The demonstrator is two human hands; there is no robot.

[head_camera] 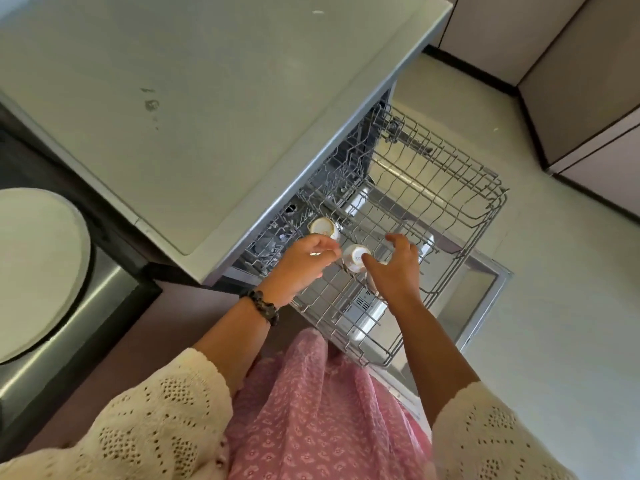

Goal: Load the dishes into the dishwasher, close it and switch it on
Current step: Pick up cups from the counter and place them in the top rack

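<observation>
Your right hand (394, 268) has its fingers spread and loosely curved over the upturned cup (356, 258), thumb at its base; whether they actually grip it is hard to tell. Your left hand (304, 259) curls beside it, fingertips close together. Seat the cup mouth-down between the tines of the upper rack (485, 209), clear of the second cup (324, 229) just beyond.

Pulled-out wire rack (460, 188) w/ two upturned cups (323, 228) inside.
</observation>
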